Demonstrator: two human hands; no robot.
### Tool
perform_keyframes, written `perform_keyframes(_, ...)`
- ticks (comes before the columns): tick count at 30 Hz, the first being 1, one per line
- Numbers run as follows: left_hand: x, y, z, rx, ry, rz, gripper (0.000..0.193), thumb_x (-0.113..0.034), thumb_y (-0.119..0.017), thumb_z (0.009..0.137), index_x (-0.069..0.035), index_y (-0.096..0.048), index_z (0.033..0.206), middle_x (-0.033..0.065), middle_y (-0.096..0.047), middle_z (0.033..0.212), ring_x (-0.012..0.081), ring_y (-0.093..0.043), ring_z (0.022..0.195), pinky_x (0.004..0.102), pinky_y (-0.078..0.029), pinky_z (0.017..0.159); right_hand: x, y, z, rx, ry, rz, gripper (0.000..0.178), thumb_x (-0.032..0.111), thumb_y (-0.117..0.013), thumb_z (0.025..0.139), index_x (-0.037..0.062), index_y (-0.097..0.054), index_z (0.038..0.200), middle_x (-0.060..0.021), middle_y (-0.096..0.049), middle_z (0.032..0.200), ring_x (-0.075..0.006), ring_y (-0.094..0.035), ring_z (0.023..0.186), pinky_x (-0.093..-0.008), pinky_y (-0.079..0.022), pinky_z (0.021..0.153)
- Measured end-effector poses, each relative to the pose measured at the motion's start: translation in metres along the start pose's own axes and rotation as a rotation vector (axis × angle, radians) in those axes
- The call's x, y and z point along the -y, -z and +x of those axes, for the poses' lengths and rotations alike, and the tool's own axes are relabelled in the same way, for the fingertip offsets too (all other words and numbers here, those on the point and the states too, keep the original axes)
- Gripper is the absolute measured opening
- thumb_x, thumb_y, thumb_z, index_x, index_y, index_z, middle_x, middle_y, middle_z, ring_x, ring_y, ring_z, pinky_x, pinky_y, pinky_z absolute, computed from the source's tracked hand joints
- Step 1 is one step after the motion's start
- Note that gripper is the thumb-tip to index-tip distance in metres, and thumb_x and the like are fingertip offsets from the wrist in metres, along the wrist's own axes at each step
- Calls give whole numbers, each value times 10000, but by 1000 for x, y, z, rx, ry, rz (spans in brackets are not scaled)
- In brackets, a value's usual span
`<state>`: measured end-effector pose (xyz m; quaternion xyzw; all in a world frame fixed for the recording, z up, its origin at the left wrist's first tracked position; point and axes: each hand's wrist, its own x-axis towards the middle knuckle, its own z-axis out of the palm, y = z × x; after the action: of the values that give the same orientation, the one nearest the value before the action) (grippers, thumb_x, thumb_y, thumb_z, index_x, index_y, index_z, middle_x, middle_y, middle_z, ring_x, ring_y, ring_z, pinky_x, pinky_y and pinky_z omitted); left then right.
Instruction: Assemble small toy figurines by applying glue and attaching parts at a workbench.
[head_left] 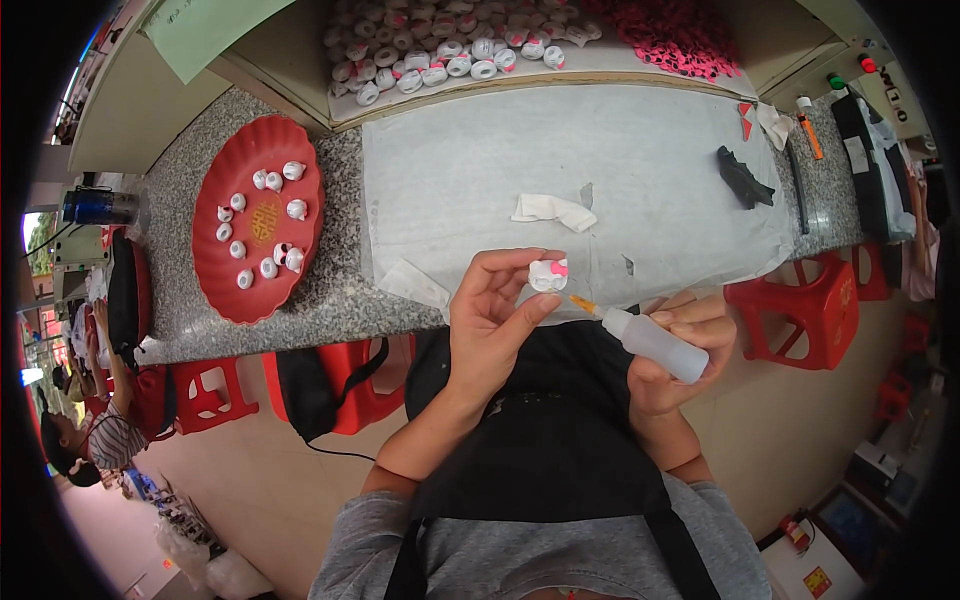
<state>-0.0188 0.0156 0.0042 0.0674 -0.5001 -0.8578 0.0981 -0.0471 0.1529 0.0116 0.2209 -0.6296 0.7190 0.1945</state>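
Between the thumb and fingers of my left hand [497, 313] is a small white figurine head [547, 276] with a pink bow-like piece on it. My right hand [682, 350] is wrapped round a translucent squeeze bottle [655, 345]. The bottle tilts toward the figurine head, and its thin needle tip with an orange base [584, 303] points at the head's lower right side. Whether the tip touches it I cannot tell. Both hands are raised over the near edge of the paper-covered worktop. Just beyond them lies a crumpled white tissue [553, 211].
White paper [450, 160] covers the middle of the granite worktop [345, 190]. To the left stands a red scalloped tray [212, 265] with several white heads. A shelf at the back holds many white heads [430, 75] and pink pieces [680, 40]. A black cloth [744, 178] lies right.
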Motion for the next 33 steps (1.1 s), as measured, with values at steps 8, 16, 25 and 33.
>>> perform_keyframes(8, -1, -2, 0, 3, 40, -39, 313, 76, -534, 698, 14, -412, 979, 141, -495, 999, 152, -464, 938, 250, -371, 805, 0, 5, 2, 36, 25, 48, 408, 205, -718, 586, 55, -421, 823, -68, -452, 772, -130, -478, 586, -236, -410, 546)
perform_keyframes(16, 1, 0, 0, -8, 48, -41, 321, 74, -539, 695, 12, -418, 986, 126, -499, 994, 145, -467, 930, 249, -371, 802, -2, 6, 1, 35, 54, -28, 413, 286, -684, 618, 62, -390, 802, -51, -413, 740, -105, -393, 558, -207, -339, 496)
perform_keyframes(25, 3, -2, -1, 4, 79, -72, 325, 75, -538, 695, 17, -417, 992, 118, -502, 979, 147, -468, 935, 242, -372, 803, -2, 6, 2, 7, 62, -30, 396, 267, -683, 621, 66, -395, 805, -55, -417, 739, -108, -401, 553, -207, -345, 496)
perform_keyframes(33, 4, -2, 1, 13, 72, -38, 332, 72, -531, 692, 10, -408, 993, 130, -502, 982, 158, -494, 913, 247, -387, 794, -3, 5, 3, 22, 56, -21, 402, 275, -682, 621, 73, -390, 808, -49, -416, 732, -110, -405, 554, -216, -358, 502)
